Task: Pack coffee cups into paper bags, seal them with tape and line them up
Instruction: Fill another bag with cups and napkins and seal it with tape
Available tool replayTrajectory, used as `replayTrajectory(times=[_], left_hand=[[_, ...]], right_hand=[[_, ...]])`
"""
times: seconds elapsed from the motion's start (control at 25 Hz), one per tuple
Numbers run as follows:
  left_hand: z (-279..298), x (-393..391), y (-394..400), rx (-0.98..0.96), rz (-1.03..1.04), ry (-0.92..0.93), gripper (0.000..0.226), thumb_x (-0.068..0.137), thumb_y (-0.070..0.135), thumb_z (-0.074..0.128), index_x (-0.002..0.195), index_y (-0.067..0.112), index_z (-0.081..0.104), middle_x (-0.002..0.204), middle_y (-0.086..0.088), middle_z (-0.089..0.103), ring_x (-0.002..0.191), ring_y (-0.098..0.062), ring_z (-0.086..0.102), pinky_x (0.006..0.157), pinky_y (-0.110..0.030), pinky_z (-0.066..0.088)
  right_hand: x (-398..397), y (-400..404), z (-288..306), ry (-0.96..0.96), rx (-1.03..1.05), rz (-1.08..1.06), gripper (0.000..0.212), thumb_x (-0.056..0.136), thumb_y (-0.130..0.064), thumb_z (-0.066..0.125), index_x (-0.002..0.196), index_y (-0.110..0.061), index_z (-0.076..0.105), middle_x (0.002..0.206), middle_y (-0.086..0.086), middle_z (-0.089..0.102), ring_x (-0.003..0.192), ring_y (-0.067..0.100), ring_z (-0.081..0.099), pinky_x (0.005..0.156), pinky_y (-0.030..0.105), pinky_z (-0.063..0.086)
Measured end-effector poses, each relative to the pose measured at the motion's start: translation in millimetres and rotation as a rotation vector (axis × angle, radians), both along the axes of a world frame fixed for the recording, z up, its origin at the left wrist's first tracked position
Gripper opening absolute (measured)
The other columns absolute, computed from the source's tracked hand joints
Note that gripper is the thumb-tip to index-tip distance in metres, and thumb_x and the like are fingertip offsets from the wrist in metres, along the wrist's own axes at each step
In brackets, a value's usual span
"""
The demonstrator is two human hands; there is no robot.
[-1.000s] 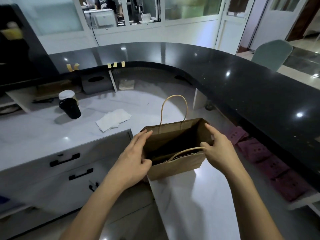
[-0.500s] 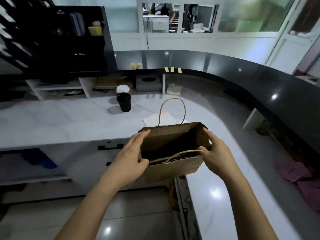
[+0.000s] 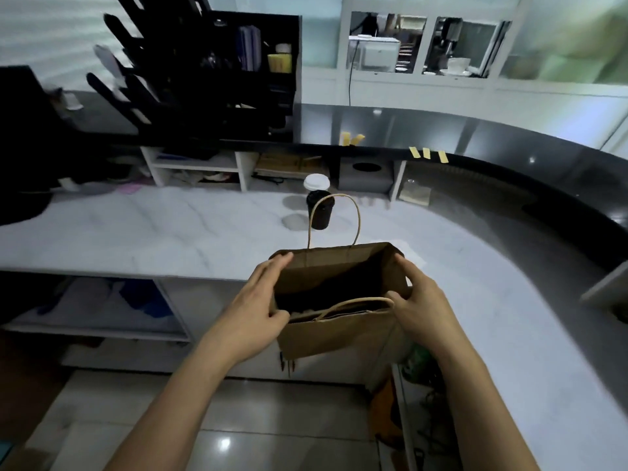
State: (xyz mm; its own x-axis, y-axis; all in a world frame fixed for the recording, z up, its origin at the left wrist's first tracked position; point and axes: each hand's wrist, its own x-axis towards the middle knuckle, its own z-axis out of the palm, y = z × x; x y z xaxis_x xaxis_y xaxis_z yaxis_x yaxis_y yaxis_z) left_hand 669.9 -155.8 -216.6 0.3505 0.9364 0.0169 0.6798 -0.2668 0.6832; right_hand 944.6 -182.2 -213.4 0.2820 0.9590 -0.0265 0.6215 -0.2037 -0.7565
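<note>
I hold a brown paper bag [image 3: 336, 331] with twisted paper handles in the air in front of the white counter, its mouth spread wide. My left hand [image 3: 261, 304] grips the bag's left rim, thumb inside and fingers along the outside. My right hand [image 3: 421, 307] grips the right rim the same way. The bag's inside looks dark; I cannot tell what is in it. A black coffee cup [image 3: 319, 212] stands on the counter beyond the bag, with a white-lidded cup [image 3: 316, 182] right behind it. Yellow tape strips [image 3: 427, 154] stick to the edge of the black upper counter.
The white marble counter [image 3: 153, 232] curves round to the right under a raised black ledge [image 3: 543, 171]. A grey tissue box [image 3: 366, 178] and open shelves sit at the back. A black rack [image 3: 210, 79] stands on the ledge at left. Tiled floor lies below.
My view has swung left and the bag has come with it, away from the right counter toward the cups. Both hands keep the same grip on the open rim.
</note>
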Motion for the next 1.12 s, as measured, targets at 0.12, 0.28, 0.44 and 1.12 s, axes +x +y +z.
replayTrajectory(times=[0.12, 0.28, 0.44, 1.12], left_hand=[[-0.2, -43.0, 21.6, 0.01, 0.043, -0.001, 0.092, 0.093, 0.013, 0.059, 0.149, 0.061, 0.003, 0.158, 0.029, 0.01, 0.127, 0.003, 0.034, 0.094, -0.021, 0.038], [2.6, -88.8, 42.5, 0.019, 0.069, -0.016, 0.092, 0.093, 0.013, 0.058, 0.151, 0.059, 0.004, 0.159, 0.028, 0.009, 0.135, -0.006, 0.037, 0.097, -0.029, 0.047], [-2.1, -121.5, 60.0, 0.009, 0.106, 0.002, 0.092, 0.093, 0.013, 0.058, 0.151, 0.059, 0.003, 0.159, 0.031, 0.008, 0.122, -0.017, 0.054, 0.083, -0.025, 0.047], [-25.4, -144.4, 190.3, -0.049, 0.199, 0.035, 0.085, 0.094, 0.014, 0.057, 0.155, 0.052, 0.012, 0.163, 0.026, 0.007, 0.147, -0.009, 0.027, 0.115, -0.04, 0.039]], right_hand=[[-43.4, 24.7, -2.2, 0.018, -0.007, 0.059, 0.074, 0.098, -0.017, 0.062, 0.16, -0.038, 0.028, 0.152, 0.002, 0.053, 0.124, 0.024, 0.06, 0.097, 0.034, 0.05], [-88.0, 54.6, -3.9, 0.028, 0.001, 0.118, 0.075, 0.099, -0.013, 0.06, 0.161, -0.037, 0.026, 0.148, 0.002, 0.056, 0.122, 0.02, 0.061, 0.092, 0.027, 0.052], [-119.2, 82.0, -9.0, 0.016, -0.013, 0.133, 0.074, 0.098, -0.014, 0.059, 0.16, -0.038, 0.027, 0.143, 0.0, 0.059, 0.095, 0.0, 0.063, 0.063, 0.008, 0.044], [-140.0, 238.6, -35.2, 0.026, -0.093, 0.238, 0.074, 0.095, -0.017, 0.057, 0.159, -0.042, 0.029, 0.13, 0.0, 0.064, 0.089, 0.001, 0.06, 0.065, 0.016, 0.043]])
